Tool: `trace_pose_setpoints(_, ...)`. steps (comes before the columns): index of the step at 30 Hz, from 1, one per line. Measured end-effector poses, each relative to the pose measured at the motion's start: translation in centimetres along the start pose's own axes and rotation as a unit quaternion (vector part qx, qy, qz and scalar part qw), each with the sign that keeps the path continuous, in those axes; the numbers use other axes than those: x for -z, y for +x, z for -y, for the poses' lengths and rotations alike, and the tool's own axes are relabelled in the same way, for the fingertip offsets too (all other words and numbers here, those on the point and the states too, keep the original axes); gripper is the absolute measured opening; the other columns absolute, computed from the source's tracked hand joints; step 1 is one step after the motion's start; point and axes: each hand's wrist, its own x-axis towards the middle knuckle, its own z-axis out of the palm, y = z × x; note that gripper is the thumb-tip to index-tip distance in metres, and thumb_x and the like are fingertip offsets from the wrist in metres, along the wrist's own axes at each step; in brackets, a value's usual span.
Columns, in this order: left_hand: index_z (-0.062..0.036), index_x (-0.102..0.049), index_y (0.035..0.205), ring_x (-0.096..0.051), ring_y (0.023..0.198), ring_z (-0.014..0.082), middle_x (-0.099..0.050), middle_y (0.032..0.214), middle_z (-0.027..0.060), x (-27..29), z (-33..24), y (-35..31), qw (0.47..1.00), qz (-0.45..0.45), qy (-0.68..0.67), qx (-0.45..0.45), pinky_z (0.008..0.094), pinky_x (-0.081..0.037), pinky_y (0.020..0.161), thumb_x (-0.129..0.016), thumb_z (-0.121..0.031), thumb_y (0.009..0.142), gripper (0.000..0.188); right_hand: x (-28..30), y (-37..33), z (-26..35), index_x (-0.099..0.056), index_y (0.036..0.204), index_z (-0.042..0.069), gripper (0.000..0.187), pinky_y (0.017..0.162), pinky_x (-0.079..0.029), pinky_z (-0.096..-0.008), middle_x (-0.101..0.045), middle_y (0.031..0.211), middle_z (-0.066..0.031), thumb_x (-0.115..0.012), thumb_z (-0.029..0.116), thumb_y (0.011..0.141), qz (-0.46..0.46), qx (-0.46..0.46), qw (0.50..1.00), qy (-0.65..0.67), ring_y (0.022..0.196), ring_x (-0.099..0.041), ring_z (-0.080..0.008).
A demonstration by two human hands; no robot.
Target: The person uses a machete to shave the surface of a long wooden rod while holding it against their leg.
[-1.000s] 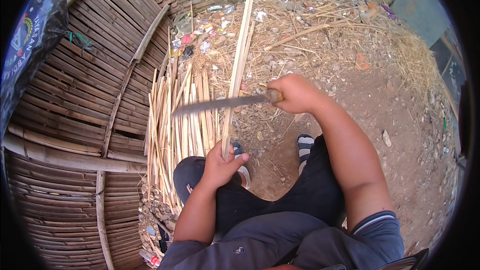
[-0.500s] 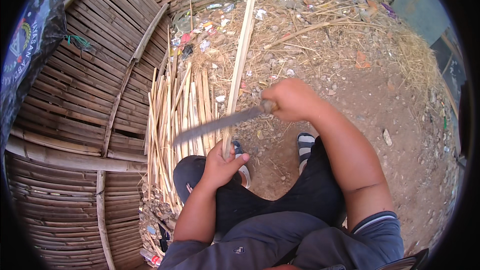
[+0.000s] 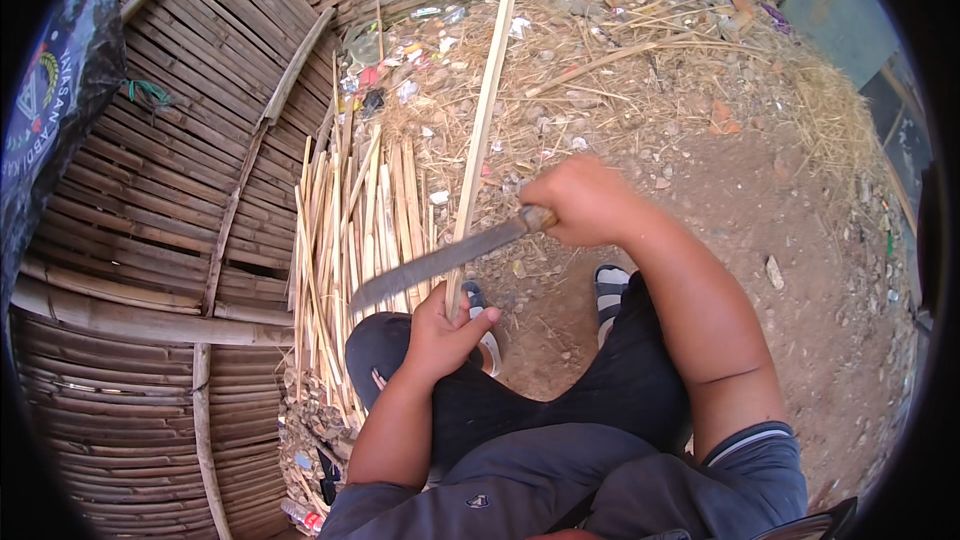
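While I watch from the head view, the left hand (image 3: 440, 328) holds the lower end of a long pale bamboo strip (image 3: 484, 110), fingers curled round it and the thumb jutting off to the right. From that grip the strip rises away from the body, over the littered ground, and its far end runs out of the top of my view. I judge it light and fairly stiff, though so long a piece probably whips and pulls at the wrist when held by one end. Its split edges look dry rather than slippery, so I would fear splinters and take hold low, well below the blade.

The right hand (image 3: 585, 200) is closed round the wooden handle (image 3: 538, 219) of a big knife, whose blade (image 3: 415, 278) slants across the strip just above the left hand; whether steel touches bamboo, I cannot tell. Beyond the left knee (image 3: 376, 348) lies a pile of similar strips (image 3: 388, 265), beside the slatted bamboo wall (image 3: 150, 210). Straw (image 3: 835, 130) covers the ground farther out.
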Motion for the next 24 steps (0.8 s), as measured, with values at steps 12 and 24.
trace_pose_setpoints(12, -0.0088, -0.054, 0.092, -0.042, 0.064, 0.0024, -0.048, 0.069, -0.0074, 0.4, 1.1, 0.4, 0.999, -0.022, 0.040, -0.006, 0.0224, -0.039, 0.058, -0.091, -0.021, 0.084, 0.040, 0.4, -0.6, -1.9, -0.073, 0.097, 0.012, 0.021, 0.077, -0.057, -0.0510, -0.074, 0.088, -0.0158, -0.077, 0.017, 0.077, -0.047, -0.061, 0.997, 0.032, 0.088, -0.072, -0.0394)
trace_pose_setpoints(24, -0.0009, -0.056, 0.087, -0.053, 0.066, 0.0044, -0.060, 0.072, 0.0011, -0.2, -0.6, 0.3, 0.980, -0.077, 0.176, -0.047, 0.0240, -0.046, 0.057, -0.091, -0.023, 0.084, 0.042, 1.5, -1.2, -3.7, -0.076, 0.100, 0.016, 0.023, 0.076, -0.057, -0.0491, -0.074, 0.086, -0.0153, -0.076, 0.015, 0.078, -0.148, -0.138, 0.978, 0.059, 0.087, -0.073, -0.0381)
